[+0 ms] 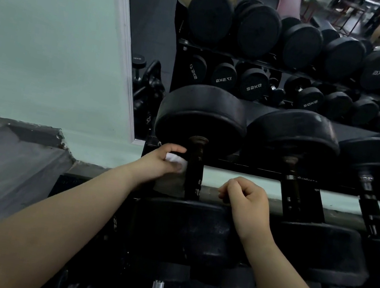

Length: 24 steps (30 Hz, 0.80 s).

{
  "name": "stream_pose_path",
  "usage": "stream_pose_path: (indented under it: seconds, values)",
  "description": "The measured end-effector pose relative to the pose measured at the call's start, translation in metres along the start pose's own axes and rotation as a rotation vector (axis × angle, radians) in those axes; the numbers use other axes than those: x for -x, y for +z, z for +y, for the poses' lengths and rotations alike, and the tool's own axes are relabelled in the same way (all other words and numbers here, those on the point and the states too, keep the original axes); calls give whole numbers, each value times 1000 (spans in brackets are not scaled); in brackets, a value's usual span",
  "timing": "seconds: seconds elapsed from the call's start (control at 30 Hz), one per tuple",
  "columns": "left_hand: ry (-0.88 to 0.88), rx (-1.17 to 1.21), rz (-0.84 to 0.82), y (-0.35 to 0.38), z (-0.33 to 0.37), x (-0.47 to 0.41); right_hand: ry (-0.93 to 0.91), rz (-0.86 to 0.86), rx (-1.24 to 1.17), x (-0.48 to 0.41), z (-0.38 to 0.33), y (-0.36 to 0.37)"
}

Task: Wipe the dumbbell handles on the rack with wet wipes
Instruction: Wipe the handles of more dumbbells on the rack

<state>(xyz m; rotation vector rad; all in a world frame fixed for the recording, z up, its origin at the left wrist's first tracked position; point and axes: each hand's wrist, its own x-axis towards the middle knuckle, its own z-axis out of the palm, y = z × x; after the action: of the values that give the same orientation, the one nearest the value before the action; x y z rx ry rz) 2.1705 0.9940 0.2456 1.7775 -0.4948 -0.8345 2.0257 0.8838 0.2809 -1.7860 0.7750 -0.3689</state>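
The left hand (166,158) grips a wipe (176,160) against the first handle (194,172). The right hand (244,200) rests curled, empty. Handles further along the rack (303,181) look still unwiped.

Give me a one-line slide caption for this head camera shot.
Left hand holds a white wet wipe against the leftmost dumbbell handle on the rack; right hand curled beside it.

Head camera looks forward and down, close over the dumbbell rack (266,174).
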Motion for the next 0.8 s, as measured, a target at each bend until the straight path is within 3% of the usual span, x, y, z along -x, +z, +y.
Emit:
stream_pose_path:
  seconds: [0.2,0.33,0.63,0.8]
  values:
    - [-42,87,31,0,-4,5,0,16,1,0,1,0]
    - [-116,251,146,-15,-13,24,2,24,-11,0,1,0]
    - [44,562,330,-51,10,93,-61,92,72,2,2,2]
    - [121,582,392,-43,18,171,-245,109,335,19,-13,-3]
